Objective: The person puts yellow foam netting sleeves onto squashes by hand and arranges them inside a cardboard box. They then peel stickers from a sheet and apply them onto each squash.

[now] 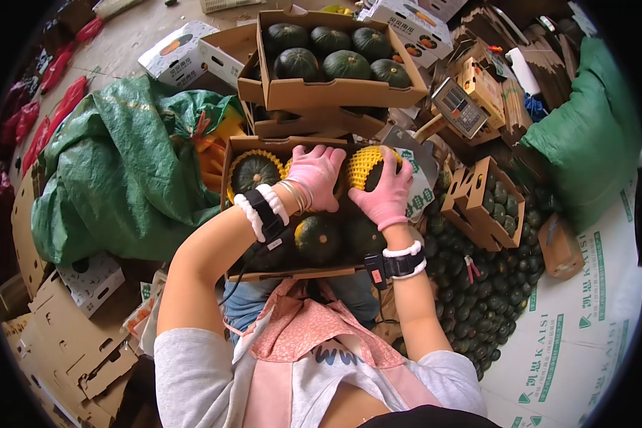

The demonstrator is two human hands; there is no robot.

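An open cardboard box (297,274) in front of me holds several dark green squashes. My left hand (312,178), in a pink glove, lies over a squash in a yellow foam net (289,167), its fingers curved across the top and hiding most of it. To its right, my right hand (386,191), also gloved in pink, is wrapped round another squash in a yellow foam net (364,165), thumb on the near side. At the far left corner sits a netted squash (255,172). Nearer me is a bare squash (317,239).
Behind stands a stacked carton (335,94) of squashes. A green sack (121,171) lies left, and a digital scale (460,107) stands right. Many small dark squashes (478,314) cover the floor at right, beside a small crate (486,203). Flattened cardboard (78,342) lies at lower left.
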